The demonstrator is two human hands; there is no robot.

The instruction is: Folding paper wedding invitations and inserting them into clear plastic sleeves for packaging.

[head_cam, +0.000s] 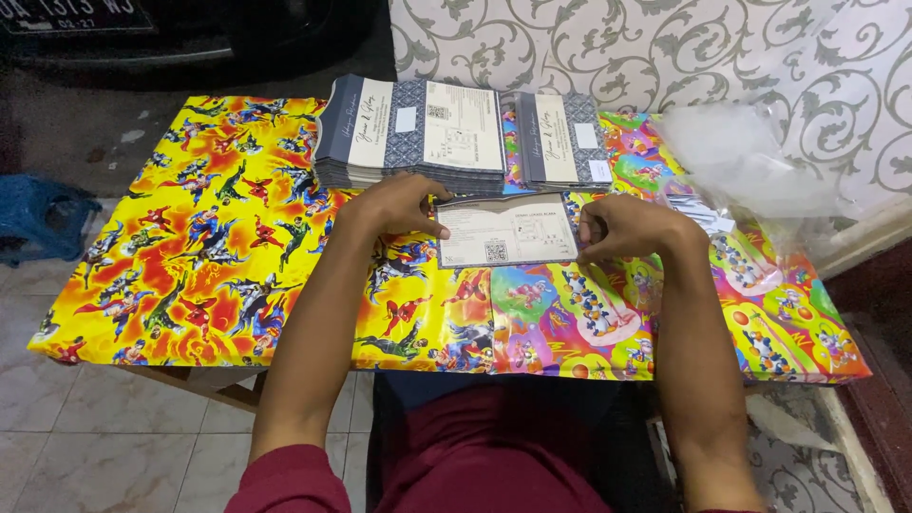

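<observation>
— Start at the left. What's over there?

— A blue plastic stool on the tiled floor, then the low table with its bright cartoon-printed cover, yellow on the left side and multicoloured on the right.

— And the left hand?

— The left hand rests on the table just below the big stack of folded cards. Its fingers are curled, and thumb and fingertips pinch the left edge of a single card.

— Where does that card lie?

— Flat on the cover near the middle of the table, just in front of the two stacks, printed side up — pale, with a dark border and a small square code.

— The right hand?

— The right hand is closed on the card's right edge, thumb on top, fingers tucked in. So both hands hold the same card, one at each end.

— Behind it?

— A smaller stack of cards, just beside the big one. Further right, a heap of clear plastic sleeves lies near the patterned wall.
</observation>
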